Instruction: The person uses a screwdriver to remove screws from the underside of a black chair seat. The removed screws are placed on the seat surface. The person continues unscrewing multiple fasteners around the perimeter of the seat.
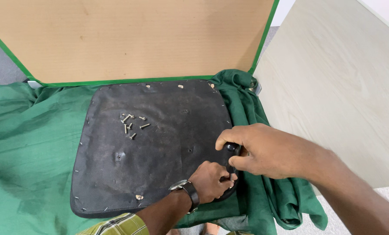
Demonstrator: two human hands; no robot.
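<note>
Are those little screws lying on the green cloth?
No, the screws lie loose on the black seat pad, which itself rests on the green cloth.

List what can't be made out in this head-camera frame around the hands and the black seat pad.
- Black tool: mostly covered by the right hand; its kind and tip are unclear.
- Left hand: fingertips hidden against the seat pad edge.
- Screws: too small to tell their heads.
- Green cloth: cut off by the left edge.

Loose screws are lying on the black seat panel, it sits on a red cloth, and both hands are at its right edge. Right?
Not quite: the cloth is green, not red, as the head view shows. The screws do lie on the black seat panel, with the left hand and right hand at its right edge.
</note>
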